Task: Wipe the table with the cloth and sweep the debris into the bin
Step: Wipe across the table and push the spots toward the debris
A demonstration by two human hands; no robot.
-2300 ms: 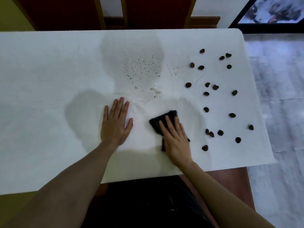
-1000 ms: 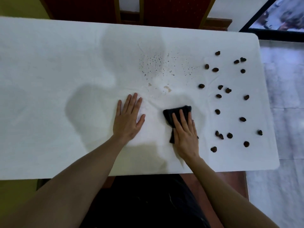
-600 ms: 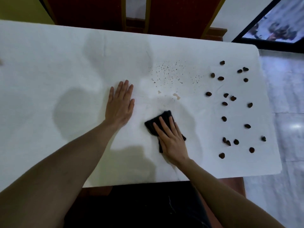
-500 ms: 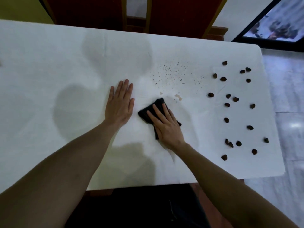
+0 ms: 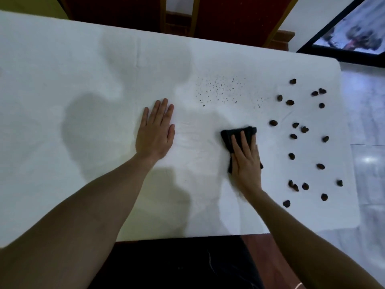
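right hand [image 5: 246, 161] flat on the black cloth [image 5: 239, 135], left hand [image 5: 155, 131] flat on the white table [image 5: 62, 59].

the folded cloth lies under the right palm, its far edge showing past the straight fingertips, which press it to the table rather than curl round it. the left hand rests well to the left of the cloth, fingers straight and close together, grasping nothing. fine dark specks [image 5: 220, 89] lie scattered just beyond the cloth, and larger dark brown lumps [image 5: 302, 140] are spread to the right of it, near the table's right end. no lettering or label is readable on anything here. a red chair back [image 5: 229, 15] stands behind the far edge.
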